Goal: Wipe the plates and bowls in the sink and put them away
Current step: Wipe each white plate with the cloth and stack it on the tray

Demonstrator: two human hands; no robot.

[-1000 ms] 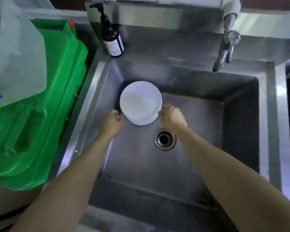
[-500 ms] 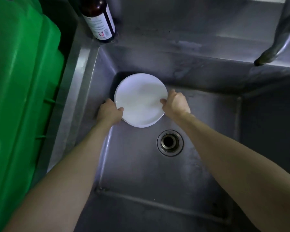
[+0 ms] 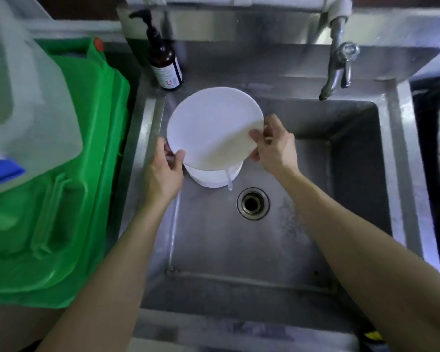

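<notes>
A white plate is lifted and tilted over the steel sink, held at both edges. My left hand grips its lower left rim and my right hand grips its right rim. Water runs off the plate's lower edge in a thin stream. Beneath it, a stack of white dishes rests on the sink floor, mostly hidden by the plate.
The drain lies right of the stack. A brown pump bottle stands at the sink's back left corner and the tap at the back right. A green plastic bin with a translucent jug fills the left side.
Both hands closed on the top plate's edges and raised it off the stack, tilting it so water drains. The view pulled back upward.
</notes>
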